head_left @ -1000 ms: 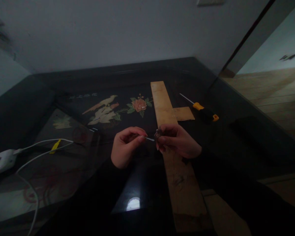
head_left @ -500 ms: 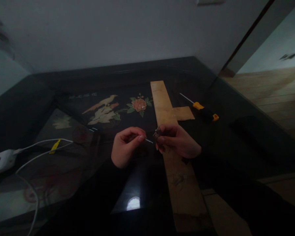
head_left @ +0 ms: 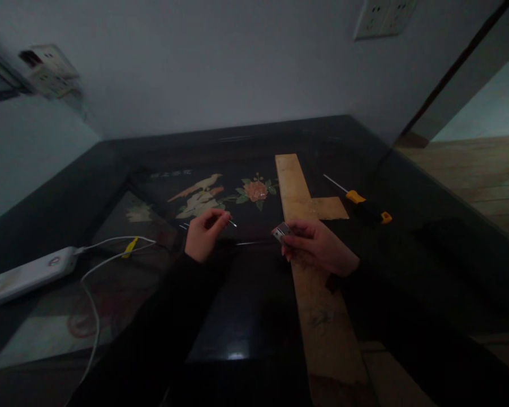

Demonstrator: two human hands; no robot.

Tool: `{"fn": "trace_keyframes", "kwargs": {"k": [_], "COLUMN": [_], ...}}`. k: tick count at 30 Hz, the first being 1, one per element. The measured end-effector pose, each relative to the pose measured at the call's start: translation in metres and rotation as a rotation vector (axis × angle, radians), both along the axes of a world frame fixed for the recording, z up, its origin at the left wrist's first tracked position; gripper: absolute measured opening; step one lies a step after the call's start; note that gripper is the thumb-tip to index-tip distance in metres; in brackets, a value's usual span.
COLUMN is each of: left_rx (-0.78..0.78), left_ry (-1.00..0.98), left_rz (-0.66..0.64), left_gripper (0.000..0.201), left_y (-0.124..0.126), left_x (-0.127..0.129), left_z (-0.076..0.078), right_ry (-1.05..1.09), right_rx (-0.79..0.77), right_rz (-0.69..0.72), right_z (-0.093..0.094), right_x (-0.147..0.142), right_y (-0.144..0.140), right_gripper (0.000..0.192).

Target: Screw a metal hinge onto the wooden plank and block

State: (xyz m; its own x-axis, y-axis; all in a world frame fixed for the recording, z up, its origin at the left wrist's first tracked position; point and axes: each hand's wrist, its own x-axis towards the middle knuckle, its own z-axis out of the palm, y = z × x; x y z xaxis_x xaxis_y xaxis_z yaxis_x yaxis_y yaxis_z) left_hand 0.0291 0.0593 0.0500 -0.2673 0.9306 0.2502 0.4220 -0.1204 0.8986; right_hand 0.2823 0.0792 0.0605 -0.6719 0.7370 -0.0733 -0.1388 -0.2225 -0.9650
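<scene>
Count: one screwdriver [head_left: 362, 204], one wooden cross [head_left: 304, 226], one power bank [head_left: 27, 274] on desk [head_left: 246, 316] | left hand [head_left: 203, 234] pinches one thin pin [head_left: 232, 223] | right hand [head_left: 318, 246] grips one small metal piece [head_left: 281, 231] | change: hands are now apart, before they almost touched.

- The left hand [head_left: 203, 234], pinching a thin metal pin [head_left: 232, 223], has drawn away to the left, so pin and small metal piece [head_left: 281, 231] now sit well apart.
- The right hand [head_left: 318, 247] has shifted its grip, showing more of the piece.
</scene>
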Motion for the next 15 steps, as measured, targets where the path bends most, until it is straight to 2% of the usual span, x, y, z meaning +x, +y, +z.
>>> {"fn": "trace_keyframes", "kwargs": {"k": [4,7,10,15], "left_rx": [0.018,0.027,0.038,0.008], "left_ry": [0.259,0.323,0.344,0.42], "left_rz": [0.198,0.297,0.324,0.304], "left_gripper": [0.014,0.011,0.012,0.014], "left_y": [0.005,0.007,0.009,0.018], "left_x": [-0.071,-0.113,-0.135,-0.144], "left_z": [-0.013,-0.019,-0.025,-0.039], "right_ry": [-0.085,-0.145,-0.176,-0.209], "right_rx": [0.038,0.056,0.075,0.128], "right_rz": [-0.005,0.001,-0.003,-0.02], "right_z": [-0.001,-0.003,-0.003,0.005], "right_x": [0.001,-0.001,-0.004,-0.009], "right_y": [0.004,0.004,0.002,0.001], "right_gripper": [0.025,0.027,0.03,0.03]}}
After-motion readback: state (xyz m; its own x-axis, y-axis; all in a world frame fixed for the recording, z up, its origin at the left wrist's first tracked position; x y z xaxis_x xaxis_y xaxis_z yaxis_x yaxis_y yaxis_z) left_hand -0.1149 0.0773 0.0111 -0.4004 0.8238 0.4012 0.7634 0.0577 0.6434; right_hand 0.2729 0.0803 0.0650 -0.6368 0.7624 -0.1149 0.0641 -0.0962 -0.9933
